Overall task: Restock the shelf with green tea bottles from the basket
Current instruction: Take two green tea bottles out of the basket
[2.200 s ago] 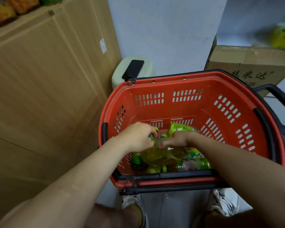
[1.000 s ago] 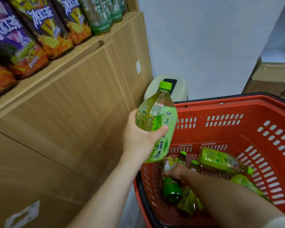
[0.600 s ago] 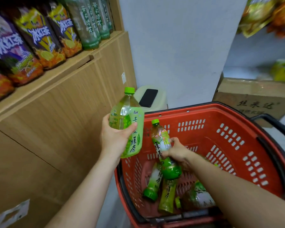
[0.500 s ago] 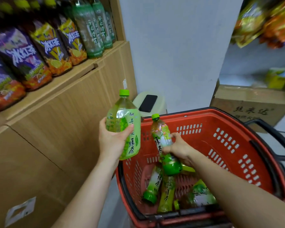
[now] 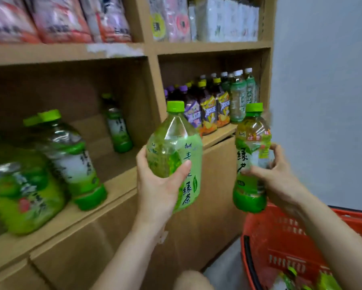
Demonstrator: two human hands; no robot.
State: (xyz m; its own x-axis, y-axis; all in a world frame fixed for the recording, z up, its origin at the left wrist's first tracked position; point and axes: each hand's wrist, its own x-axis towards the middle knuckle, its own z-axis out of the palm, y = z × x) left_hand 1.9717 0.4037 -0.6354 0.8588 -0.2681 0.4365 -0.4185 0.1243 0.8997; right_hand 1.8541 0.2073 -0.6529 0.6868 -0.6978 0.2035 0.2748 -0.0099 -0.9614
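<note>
My left hand (image 5: 158, 185) grips a wide green tea bottle (image 5: 175, 151) upright, in front of the wooden shelf (image 5: 117, 181). To its right, my right hand (image 5: 278, 181) holds a slimmer green tea bottle (image 5: 250, 155) upright above the red basket (image 5: 280, 248). Several green tea bottles (image 5: 71, 160) stand on the shelf's left bay, one alone (image 5: 117, 126) further back. More green bottles (image 5: 322, 281) lie in the basket's bottom at the lower right.
The right bay holds purple, yellow and green drink bottles (image 5: 215, 101). Packaged goods (image 5: 61, 17) fill the upper shelf. A grey wall (image 5: 322, 101) rises on the right. My knee (image 5: 192, 281) shows below.
Both hands have lifted their bottles out and up from the basket to shelf height. The view has swung up and left onto the shelf bays.
</note>
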